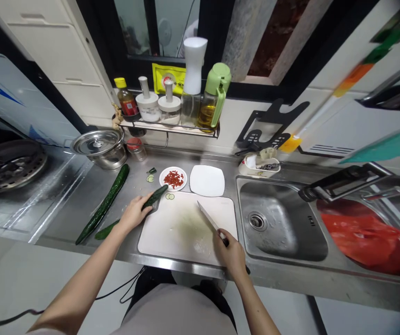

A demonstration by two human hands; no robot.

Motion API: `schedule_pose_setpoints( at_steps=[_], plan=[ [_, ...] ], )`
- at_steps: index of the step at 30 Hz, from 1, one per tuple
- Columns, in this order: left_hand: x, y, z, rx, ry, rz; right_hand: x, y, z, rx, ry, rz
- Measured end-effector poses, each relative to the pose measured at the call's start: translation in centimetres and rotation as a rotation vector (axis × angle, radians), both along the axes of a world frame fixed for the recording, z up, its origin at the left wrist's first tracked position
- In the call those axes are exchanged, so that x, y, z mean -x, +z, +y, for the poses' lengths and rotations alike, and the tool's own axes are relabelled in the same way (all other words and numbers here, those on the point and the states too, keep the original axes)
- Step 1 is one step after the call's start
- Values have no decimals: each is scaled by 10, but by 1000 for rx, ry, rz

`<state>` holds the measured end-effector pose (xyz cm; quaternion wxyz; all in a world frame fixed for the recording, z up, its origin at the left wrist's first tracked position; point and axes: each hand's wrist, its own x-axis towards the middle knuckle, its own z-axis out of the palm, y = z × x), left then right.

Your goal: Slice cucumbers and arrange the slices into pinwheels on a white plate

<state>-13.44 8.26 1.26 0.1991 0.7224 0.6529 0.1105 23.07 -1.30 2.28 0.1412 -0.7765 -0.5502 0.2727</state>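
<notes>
My left hand [134,213] is closed round a dark green cucumber [155,196] at the left edge of the white cutting board [186,228]; the cucumber's far tip points up and right. My right hand [232,253] grips the handle of a knife [209,219], whose blade lies over the board pointing up and left. Two thin cucumber slices [170,197] lie at the board's top left corner. A second long cucumber [104,203] lies on the steel counter to the left, apart from my hands.
Behind the board stand a small plate of chopped red chilli [173,178] and an empty white square plate [207,180]. A steel lidded pot [99,147] sits far left. The sink [276,223] is right of the board, with a red bag [363,235] beyond. A shelf of bottles [172,123] hangs above.
</notes>
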Motion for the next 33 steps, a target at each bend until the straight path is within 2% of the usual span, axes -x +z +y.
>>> schedule_pose_setpoints(
  at_steps=[3, 6, 11, 15, 19, 26, 33],
  plan=[
    [-25, -4, -21, 61, -126, -40, 8, -1, -4, -23, 24, 69],
    [-46, -10, -36, 120, -229, -46, 17, 2, -10, -25, 106, 50],
    [-65, -14, -49, 171, -325, 55, 36, 19, -18, 150, 258, -122],
    [-68, -11, -52, 145, -325, 97, 52, 29, -24, 219, 319, -174],
    [-77, -12, -54, 47, -273, 83, 64, 32, -26, 277, 363, -192],
    [-102, -30, -53, -106, -200, -49, 72, 32, -25, 313, 411, -201],
    [-104, -44, -54, -176, -231, -150, 73, 30, -26, 302, 433, -205]
  ],
)
